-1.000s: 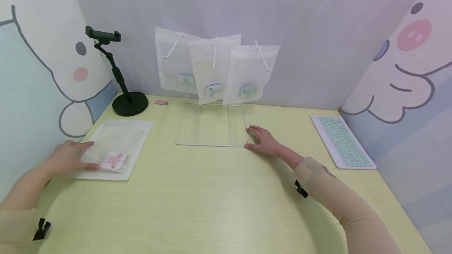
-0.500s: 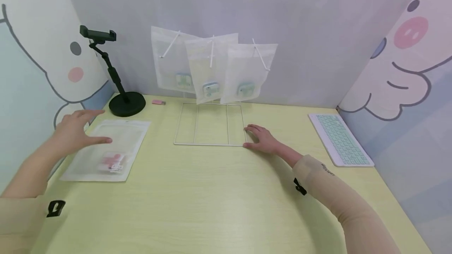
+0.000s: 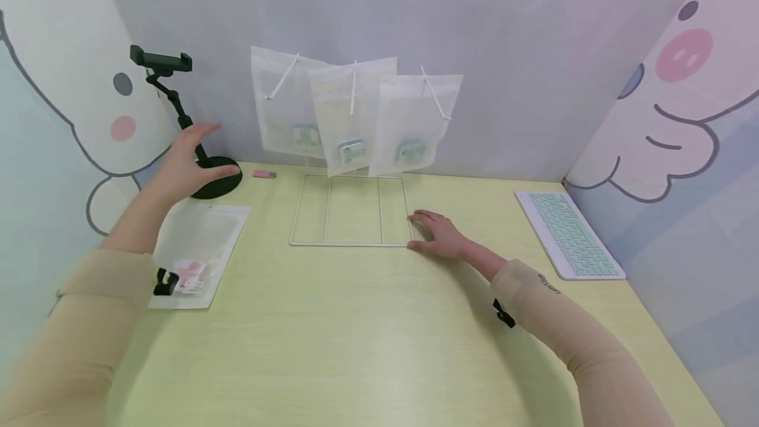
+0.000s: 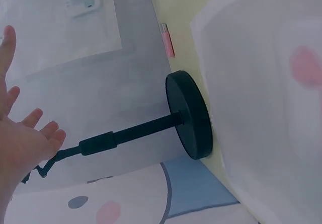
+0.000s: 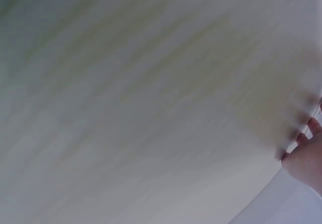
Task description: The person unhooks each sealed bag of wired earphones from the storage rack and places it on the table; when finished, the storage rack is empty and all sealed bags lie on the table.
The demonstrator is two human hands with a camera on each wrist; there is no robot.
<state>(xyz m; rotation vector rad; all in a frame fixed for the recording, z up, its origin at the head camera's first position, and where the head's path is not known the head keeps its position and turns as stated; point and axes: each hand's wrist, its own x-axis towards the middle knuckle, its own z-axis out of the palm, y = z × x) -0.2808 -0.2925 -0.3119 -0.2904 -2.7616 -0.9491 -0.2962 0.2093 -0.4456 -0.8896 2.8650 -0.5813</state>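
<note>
left hand (image 3: 185, 167) moved past the bag (image 3: 207, 229) containing a pink item (image 3: 190, 274).

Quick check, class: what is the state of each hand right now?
Left hand: open, holding nothing, near the black stand.
Right hand: open, thumb and fingertips at the wire rack's right edge.

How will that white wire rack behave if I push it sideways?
The wire rack is probably stiff yet light, being thin wire. Its three bags would likely swing, since they hang from slim prongs. Tipping seems less likely, as its base lies flat and wide on the table.
</note>
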